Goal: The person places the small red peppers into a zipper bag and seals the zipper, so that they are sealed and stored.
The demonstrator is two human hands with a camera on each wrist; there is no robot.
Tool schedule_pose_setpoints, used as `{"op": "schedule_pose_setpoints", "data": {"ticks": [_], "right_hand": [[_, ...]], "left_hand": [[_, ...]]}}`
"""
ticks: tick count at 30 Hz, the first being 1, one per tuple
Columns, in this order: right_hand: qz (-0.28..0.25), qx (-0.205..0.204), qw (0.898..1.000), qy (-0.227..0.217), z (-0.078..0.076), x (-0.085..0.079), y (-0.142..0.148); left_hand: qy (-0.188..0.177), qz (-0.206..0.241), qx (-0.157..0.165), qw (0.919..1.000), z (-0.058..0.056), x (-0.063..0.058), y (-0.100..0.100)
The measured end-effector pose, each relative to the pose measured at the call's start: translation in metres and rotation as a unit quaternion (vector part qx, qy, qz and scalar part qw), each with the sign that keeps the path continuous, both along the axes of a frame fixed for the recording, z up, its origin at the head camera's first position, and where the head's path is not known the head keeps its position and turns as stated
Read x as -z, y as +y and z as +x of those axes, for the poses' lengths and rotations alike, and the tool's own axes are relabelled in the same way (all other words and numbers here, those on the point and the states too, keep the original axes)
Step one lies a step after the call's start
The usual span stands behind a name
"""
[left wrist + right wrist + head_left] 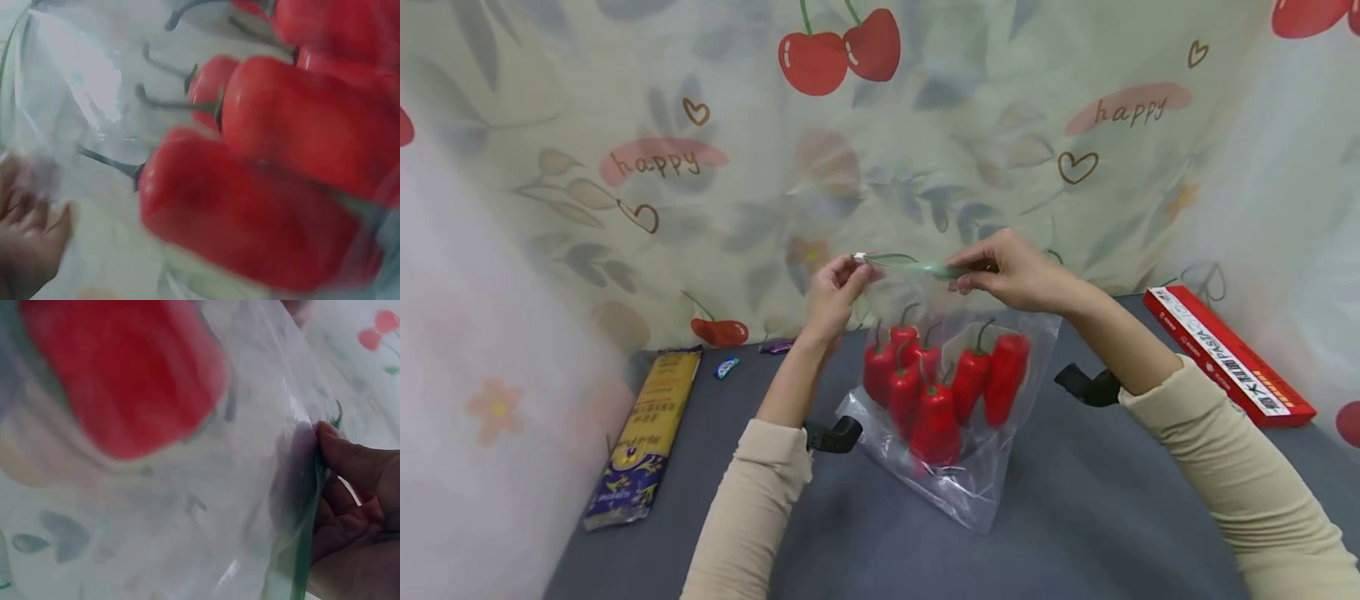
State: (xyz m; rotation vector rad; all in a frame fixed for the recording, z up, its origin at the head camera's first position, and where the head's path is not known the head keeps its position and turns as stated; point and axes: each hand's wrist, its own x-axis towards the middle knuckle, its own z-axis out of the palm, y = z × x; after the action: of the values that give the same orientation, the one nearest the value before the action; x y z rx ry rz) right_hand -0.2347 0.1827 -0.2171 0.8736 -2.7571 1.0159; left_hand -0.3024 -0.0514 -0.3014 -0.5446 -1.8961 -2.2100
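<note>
In the head view a clear zip bag (973,504) with a green top edge hangs upright over the dark table, several red peppers (936,425) with green stems inside. My left hand (833,293) pinches the bag's top left end, next to a small white zip slider (860,257). At the other end of that edge, my right hand (1011,271) pinches the green strip between thumb and fingers. Between the hands the bag's mouth shows a narrow gap. Up close, the left wrist view shows peppers (250,212) through the plastic; the right wrist view shows my thumb (353,453) on the edge.
A yellow and blue packet (647,433) lies at the left of the table (1097,517). Beside it are a small blue wrapped piece (726,367) and a purple one (777,347). A red pasta box (1228,358) lies at the right. A printed curtain (760,183) hangs behind.
</note>
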Motion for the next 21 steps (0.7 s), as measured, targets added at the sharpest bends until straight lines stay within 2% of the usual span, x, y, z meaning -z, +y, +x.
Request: {"op": "schedule_pose_setpoints", "data": {"ticks": [2, 4, 6, 9, 11, 14, 16, 18, 21], "right_hand": [[-0.014, 0.008, 0.999, 0.041, 0.002, -0.005, 0.0], [-0.02, 0.004, 0.994, 0.105, 0.005, -0.012, 0.001], [-0.018, -0.014, 0.983, 0.183, 0.011, -0.02, 0.002], [-0.001, -0.03, 0.959, 0.282, 0.021, -0.031, 0.003], [0.019, -0.033, 0.946, 0.321, 0.027, -0.037, 0.003], [0.065, -0.029, 0.94, 0.333, 0.029, -0.038, 0.003], [0.09, -0.027, 0.944, 0.316, 0.026, -0.034, 0.0], [0.088, -0.025, 0.951, 0.296, 0.023, -0.028, -0.007], [0.059, -0.021, 0.956, 0.288, 0.022, -0.021, -0.027]], "left_hand": [[0.037, 0.07, -0.014, 0.9968, 0.005, -0.006, -0.004], [0.076, 0.111, -0.029, 0.9904, 0.015, -0.015, -0.009], [0.12, 0.119, -0.026, 0.9853, 0.026, -0.027, -0.014], [0.18, 0.107, -0.019, 0.9777, 0.045, -0.043, -0.02], [0.212, 0.098, -0.017, 0.9722, 0.053, -0.048, -0.022], [0.237, 0.083, -0.03, 0.9674, 0.061, -0.047, -0.022], [0.235, 0.073, -0.052, 0.9678, 0.063, -0.041, -0.02], [0.225, 0.072, -0.078, 0.9686, 0.066, -0.035, -0.017], [0.213, 0.078, -0.116, 0.9669, 0.072, -0.03, -0.012]]}}
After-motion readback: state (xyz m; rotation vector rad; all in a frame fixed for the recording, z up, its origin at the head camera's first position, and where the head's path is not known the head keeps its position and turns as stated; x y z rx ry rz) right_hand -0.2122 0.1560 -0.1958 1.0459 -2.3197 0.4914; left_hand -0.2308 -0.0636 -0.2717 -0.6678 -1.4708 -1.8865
